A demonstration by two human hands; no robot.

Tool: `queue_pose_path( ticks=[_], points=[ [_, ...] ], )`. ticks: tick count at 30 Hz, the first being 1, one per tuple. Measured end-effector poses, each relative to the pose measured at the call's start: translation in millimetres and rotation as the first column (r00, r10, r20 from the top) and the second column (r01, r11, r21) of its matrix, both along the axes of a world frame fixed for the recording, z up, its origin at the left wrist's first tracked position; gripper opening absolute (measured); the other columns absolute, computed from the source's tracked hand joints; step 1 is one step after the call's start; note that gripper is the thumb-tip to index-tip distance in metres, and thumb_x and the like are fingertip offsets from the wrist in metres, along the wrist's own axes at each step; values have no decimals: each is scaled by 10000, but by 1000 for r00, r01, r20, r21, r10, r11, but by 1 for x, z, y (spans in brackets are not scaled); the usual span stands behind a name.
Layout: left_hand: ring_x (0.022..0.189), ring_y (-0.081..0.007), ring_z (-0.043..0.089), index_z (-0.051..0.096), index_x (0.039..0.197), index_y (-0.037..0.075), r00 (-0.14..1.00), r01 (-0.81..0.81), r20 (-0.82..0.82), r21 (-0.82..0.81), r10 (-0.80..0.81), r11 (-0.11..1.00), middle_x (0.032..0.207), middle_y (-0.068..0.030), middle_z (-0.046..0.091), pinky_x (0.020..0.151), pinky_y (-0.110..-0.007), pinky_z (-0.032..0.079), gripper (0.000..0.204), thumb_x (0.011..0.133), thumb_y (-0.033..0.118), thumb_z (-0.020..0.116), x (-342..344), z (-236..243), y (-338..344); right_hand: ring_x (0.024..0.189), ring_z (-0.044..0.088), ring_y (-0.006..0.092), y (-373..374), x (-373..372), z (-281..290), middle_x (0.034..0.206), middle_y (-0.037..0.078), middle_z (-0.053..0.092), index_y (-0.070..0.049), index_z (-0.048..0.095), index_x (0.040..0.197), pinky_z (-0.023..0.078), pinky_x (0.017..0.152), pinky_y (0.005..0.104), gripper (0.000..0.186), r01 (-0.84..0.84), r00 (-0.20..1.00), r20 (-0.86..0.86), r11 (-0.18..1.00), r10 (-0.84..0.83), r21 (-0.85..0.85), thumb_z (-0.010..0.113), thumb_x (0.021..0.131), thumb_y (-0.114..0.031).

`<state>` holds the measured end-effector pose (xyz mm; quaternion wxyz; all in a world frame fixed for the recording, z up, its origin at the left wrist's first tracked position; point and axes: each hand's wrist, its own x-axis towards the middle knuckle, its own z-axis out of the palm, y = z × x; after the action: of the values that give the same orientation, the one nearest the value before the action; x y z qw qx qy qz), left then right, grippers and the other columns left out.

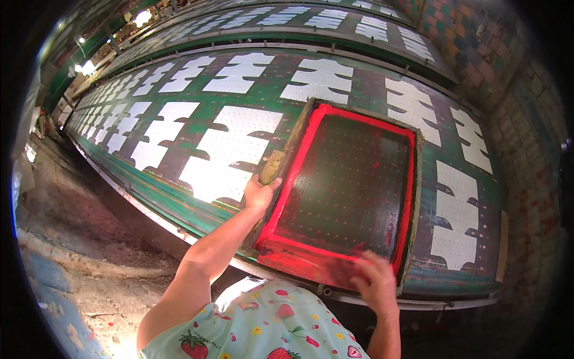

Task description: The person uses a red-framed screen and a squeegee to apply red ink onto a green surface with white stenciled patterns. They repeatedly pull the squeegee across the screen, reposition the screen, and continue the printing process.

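Observation:
A screen-printing frame (344,173) with a dark mesh and a bright red border rests on the long green printing table (113,159). My left hand (259,194) is closed on a worn wooden handle (272,166) at the frame's left side. My right hand (376,278) hovers at the frame's lower right, over red ink, its fingers bent and smeared by motion; whether it holds anything is unclear. Perforated white cut pieces (230,155) lie in rows on the table around the frame.
Further long tables (326,18) with white pieces stand behind this one. A metal rail (161,218) runs along the near edge. A patchy brick wall (532,137) rises at the right. Bright lamps (142,19) show at upper left, and a dirty floor (101,287) at lower left.

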<state>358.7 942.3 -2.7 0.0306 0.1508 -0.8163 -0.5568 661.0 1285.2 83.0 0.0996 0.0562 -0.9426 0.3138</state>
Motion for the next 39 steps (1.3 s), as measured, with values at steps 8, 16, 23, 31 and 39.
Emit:
queue_pose_path(
  ticks=[8, 16, 23, 31, 39],
  points=[
    [1093, -437, 804, 711, 1294, -40, 999, 38, -20, -105, -40, 994, 1133, -275, 818, 989, -529, 604, 650, 912, 436, 935, 7, 5, -3, 1327, 706, 390, -62, -5, 33, 1425, 152, 758, -117, 793, 1385, 565, 1145, 518, 584, -207, 966, 219, 925, 141, 319, 901, 811, -92],
    [1226, -459, 752, 674, 1438, -26, 996, 67, -51, -43, -69, 997, 1265, -290, 781, 1098, -538, 577, 715, 944, 452, 873, 10, 9, -5, 1281, 713, 405, -92, -21, 28, 1334, 171, 770, -66, 751, 1422, 557, 1146, 518, 616, -124, 975, 221, 889, 27, 440, 694, 826, 82],
    [1380, -486, 660, 583, 1583, -47, 969, 79, -232, -36, -85, 996, 1477, -317, 682, 1180, -541, 524, 781, 1010, 437, 802, 7, -13, -2, 1075, 775, 422, -98, -65, 27, 1158, 173, 799, -84, 809, 1271, 633, 920, 528, 497, -143, 956, 294, 866, -4, 478, 726, 792, 21],
    [1316, -474, 734, 631, 1585, 8, 968, 80, -244, 92, -55, 993, 1413, -305, 753, 1140, -506, 567, 552, 1111, 287, 677, 3, -20, -4, 1114, 768, 413, -113, -30, 20, 1189, 157, 798, -123, 813, 1316, 626, 950, 527, 562, -50, 971, 232, 896, -60, 442, 715, 787, 41],
    [1293, -427, 759, 630, 1576, -20, 965, 93, -256, 113, -61, 989, 1366, -322, 773, 1128, -472, 573, 558, 1106, 267, 718, 0, -28, -5, 1096, 749, 357, -95, -76, -12, 1176, 112, 776, -118, 792, 1342, 607, 971, 500, 610, 46, 999, -25, 867, -38, 497, 727, 758, 44]
  ],
)
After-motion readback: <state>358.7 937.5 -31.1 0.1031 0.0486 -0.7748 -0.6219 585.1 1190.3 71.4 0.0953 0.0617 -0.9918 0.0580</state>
